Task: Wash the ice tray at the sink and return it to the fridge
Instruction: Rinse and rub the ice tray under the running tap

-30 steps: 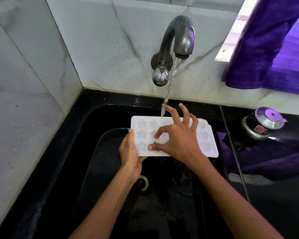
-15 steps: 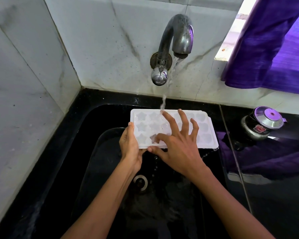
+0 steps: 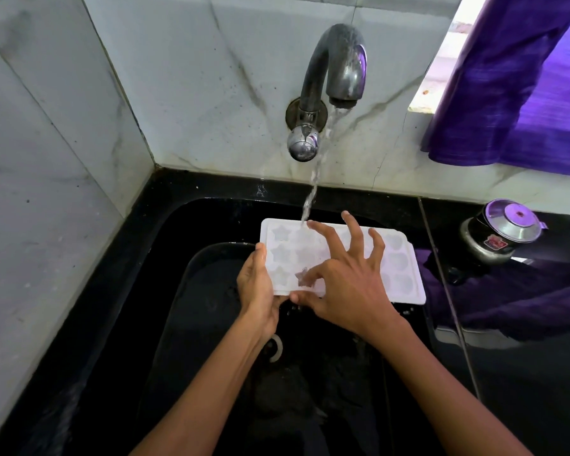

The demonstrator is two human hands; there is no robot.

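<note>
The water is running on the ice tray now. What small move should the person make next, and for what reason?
Probably slide the ice tray leftward under the stream. The water lands only near its far left edge, by the right hand's fingertips, so the right-side cells look unrinsed. The left hand grips the left end and could guide it.

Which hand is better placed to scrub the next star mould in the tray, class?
The right hand. Its spread fingers already lie on the moulds of the ice tray under the stream from the tap. The left hand grips the tray's left edge and seems needed there to steady it.
</note>
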